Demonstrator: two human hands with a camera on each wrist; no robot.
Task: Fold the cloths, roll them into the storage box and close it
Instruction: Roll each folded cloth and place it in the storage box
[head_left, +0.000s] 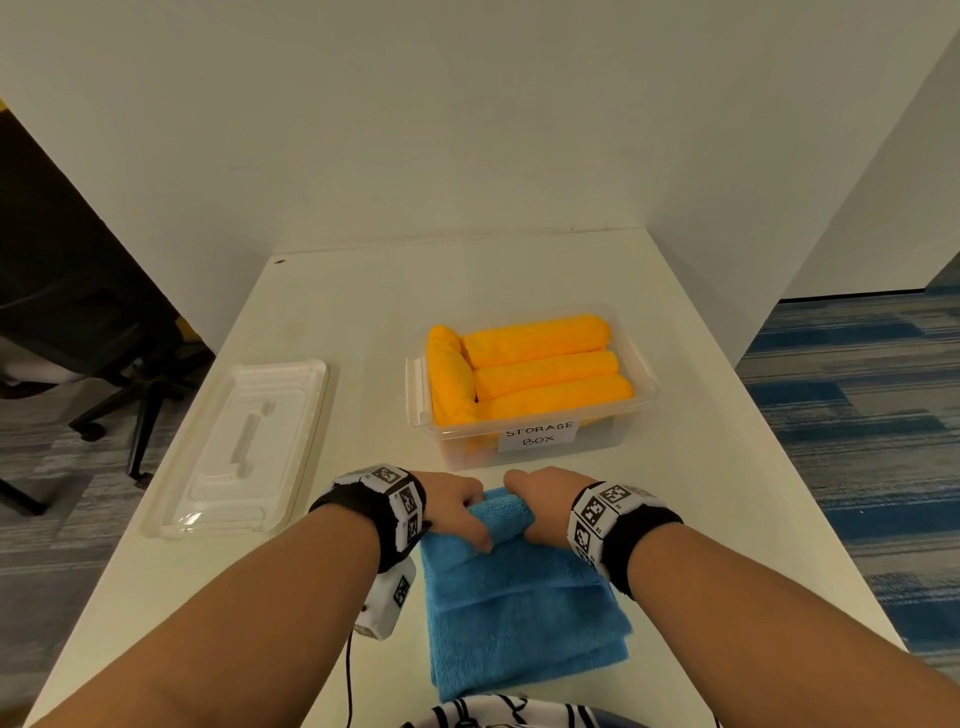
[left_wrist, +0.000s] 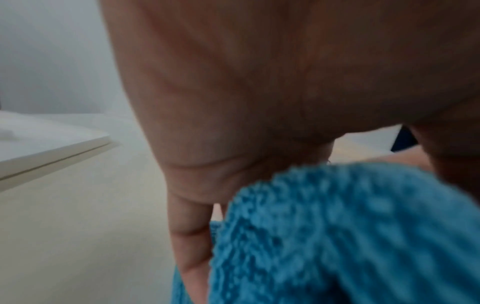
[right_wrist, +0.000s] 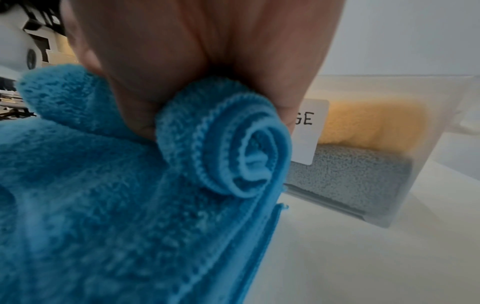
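Cloth is the matter at hand: a blue cloth (head_left: 519, 618) lies folded on the white table (head_left: 701, 467), at the near edge in front of the person, with its far end wound into a tight roll (right_wrist: 223, 139) (the spiral of layers shows plainly in the right wrist view). Beyond it, near the roll but not touching, stands the clear storage box (head_left: 639, 374), open, with a paper label (head_left: 538, 435) reading "STORAGE BOX" on its near wall. Four yellow rolls (head_left: 540, 371) lie in its top layer, three side by side lengthwise and one set across their left ends; through the frosted wall a grey cloth (right_wrist: 350, 181) shows beneath the yellow. To the left of the box, well apart from it, the lid (head_left: 244, 447) lies flat on the table.

Both hands grasp the blue roll. The left hand (head_left: 457, 506) curls over its left end, fingers wrapped down the near side. The right hand (head_left: 545, 499) curls over its right end, thumb and fingers pressed round the spiral.
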